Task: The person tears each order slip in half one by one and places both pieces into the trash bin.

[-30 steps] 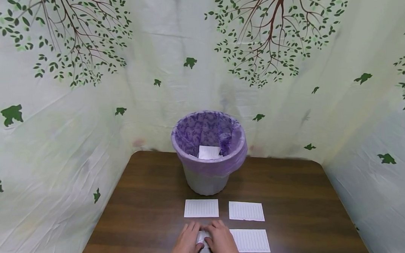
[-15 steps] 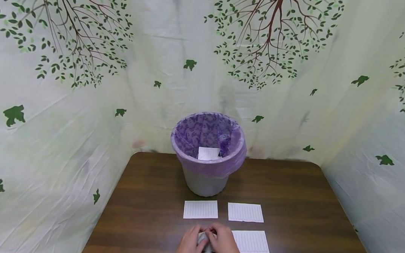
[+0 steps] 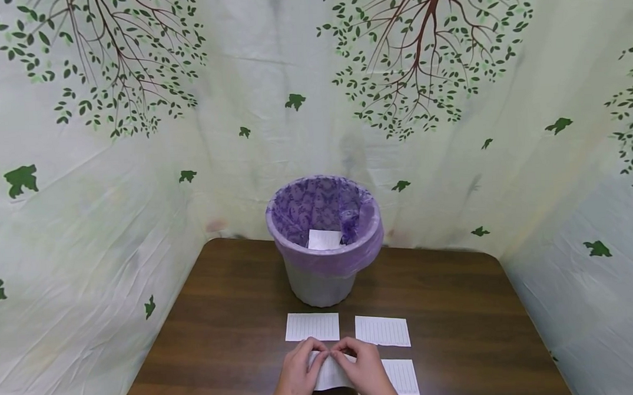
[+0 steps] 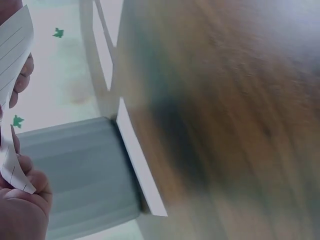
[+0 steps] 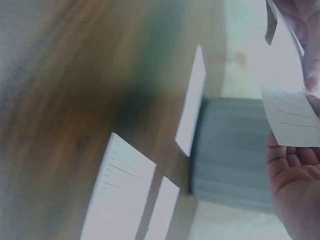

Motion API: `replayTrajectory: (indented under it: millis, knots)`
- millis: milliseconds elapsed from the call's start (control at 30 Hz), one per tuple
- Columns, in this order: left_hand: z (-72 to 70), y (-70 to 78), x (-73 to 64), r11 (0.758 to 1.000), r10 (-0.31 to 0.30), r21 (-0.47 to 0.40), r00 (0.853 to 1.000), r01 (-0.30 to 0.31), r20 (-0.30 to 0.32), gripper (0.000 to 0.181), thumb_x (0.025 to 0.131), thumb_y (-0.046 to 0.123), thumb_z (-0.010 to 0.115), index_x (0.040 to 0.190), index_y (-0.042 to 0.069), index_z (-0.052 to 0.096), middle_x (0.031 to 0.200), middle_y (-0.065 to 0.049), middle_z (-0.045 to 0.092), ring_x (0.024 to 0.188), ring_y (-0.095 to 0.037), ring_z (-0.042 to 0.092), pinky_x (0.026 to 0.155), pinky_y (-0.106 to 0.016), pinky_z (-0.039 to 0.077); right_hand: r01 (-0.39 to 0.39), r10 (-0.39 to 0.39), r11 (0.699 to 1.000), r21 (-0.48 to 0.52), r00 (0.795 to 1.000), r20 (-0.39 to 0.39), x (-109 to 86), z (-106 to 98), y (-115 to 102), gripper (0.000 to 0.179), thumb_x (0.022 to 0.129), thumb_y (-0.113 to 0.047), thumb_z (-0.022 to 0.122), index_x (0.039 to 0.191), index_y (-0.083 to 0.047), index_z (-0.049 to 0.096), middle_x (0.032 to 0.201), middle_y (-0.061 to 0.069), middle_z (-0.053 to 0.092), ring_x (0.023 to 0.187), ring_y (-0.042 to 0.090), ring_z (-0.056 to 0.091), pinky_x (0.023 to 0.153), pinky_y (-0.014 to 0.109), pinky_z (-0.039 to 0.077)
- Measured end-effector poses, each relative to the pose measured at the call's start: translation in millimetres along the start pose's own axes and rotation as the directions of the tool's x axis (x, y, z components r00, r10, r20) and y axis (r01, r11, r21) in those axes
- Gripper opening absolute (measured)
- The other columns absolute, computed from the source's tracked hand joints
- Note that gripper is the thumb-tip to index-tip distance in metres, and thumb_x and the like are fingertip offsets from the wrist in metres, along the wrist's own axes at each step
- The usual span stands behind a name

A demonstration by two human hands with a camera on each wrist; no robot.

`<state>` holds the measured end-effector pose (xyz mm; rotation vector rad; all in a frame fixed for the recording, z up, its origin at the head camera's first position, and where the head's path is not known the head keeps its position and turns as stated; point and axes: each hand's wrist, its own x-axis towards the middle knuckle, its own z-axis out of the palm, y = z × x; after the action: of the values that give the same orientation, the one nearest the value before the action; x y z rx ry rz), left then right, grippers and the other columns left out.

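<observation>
Both hands pinch one white lined index card (image 3: 332, 378) by its top edge, fingertips close together at its middle. My left hand (image 3: 294, 372) grips it on the left, my right hand (image 3: 370, 369) on the right. Raised over the table, the card bends; its ruled lines show in the left wrist view on the curled card (image 4: 15, 55) and in the right wrist view on the card's lower part (image 5: 290, 117). Just beyond the hands lie two more lined cards, one at left (image 3: 313, 327) and one at right (image 3: 382, 331). A third card (image 3: 400, 376) is partly covered by my right hand.
A grey bin with a purple patterned liner (image 3: 327, 260) stands on the brown wooden table (image 3: 221, 331), behind the cards. White paper (image 3: 323, 239) shows inside it. Pale curtains (image 3: 241, 183) with printed trees and leaves surround the table's back and sides.
The hands have lifted the card from low at the table's front, and more of its face shows between them. The right hand has shifted right, over part of the third card.
</observation>
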<state>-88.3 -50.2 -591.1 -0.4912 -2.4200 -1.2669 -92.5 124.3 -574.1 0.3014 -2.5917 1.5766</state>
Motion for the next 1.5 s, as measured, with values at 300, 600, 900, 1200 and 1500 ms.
replayTrajectory:
  millis: [300,600,900,1200,1500]
  knots:
    - [-2.2,15.3,9.6,0.997,0.007,-0.075,0.998,-0.003,0.055,0.012,0.097,0.014,0.075,0.096,0.022,0.067,0.092,0.017,0.069,0.089,-0.001,0.066,0.079,-0.026,0.056,0.056,-0.057,0.998,-0.022,0.998,-0.006,-2.8,-20,-14,0.009,0.096,-0.014,0.077,0.088,-0.016,0.076,0.083,-0.007,0.076,0.082,-0.004,0.064,0.081,0.024,0.06]
    - [-3.3,23.0,12.7,0.994,0.033,-0.108,0.994,-0.022,0.101,0.015,0.097,0.012,0.075,0.098,0.024,0.065,0.094,0.017,0.068,0.09,0.0,0.064,0.082,-0.026,0.057,-0.001,0.0,1.0,0.023,0.998,0.06,-3.9,-33,-14,0.01,0.097,-0.017,0.075,0.088,-0.018,0.077,0.084,-0.009,0.074,0.085,-0.003,0.064,0.086,0.024,0.057]
    - [-3.9,27.8,14.6,0.99,0.075,-0.13,0.991,-0.061,0.109,0.019,0.097,0.008,0.074,0.097,0.024,0.064,0.095,0.016,0.067,0.091,0.001,0.064,0.081,-0.025,0.057,-0.109,0.096,0.989,0.099,0.987,0.129,-4.3,-40,-15,0.01,0.097,-0.016,0.074,0.088,-0.013,0.076,0.084,-0.003,0.074,0.085,-0.001,0.064,0.085,0.024,0.051]
    - [-4.1,28.2,13.8,0.982,0.131,-0.149,0.986,-0.115,0.105,0.021,0.096,0.004,0.074,0.099,0.022,0.063,0.096,0.016,0.066,0.092,0.0,0.065,0.079,-0.024,0.057,-0.249,0.199,0.942,0.225,0.955,0.221,-2.1,-45,-15,0.014,0.098,-0.019,0.073,0.096,-0.006,0.077,0.096,0.005,0.076,0.09,0.003,0.064,0.081,0.021,0.047]
    - [-5.0,29.0,15.8,0.971,0.219,-0.119,0.973,-0.21,0.071,0.017,0.097,0.005,0.073,0.098,0.019,0.064,0.096,0.013,0.064,0.091,-0.001,0.061,0.081,-0.019,0.052,-0.265,0.209,0.934,0.239,0.949,0.234,-2.0,-47,-17,0.017,0.098,-0.019,0.073,0.097,-0.002,0.076,0.096,0.007,0.076,0.089,0.003,0.064,0.078,0.02,0.048]
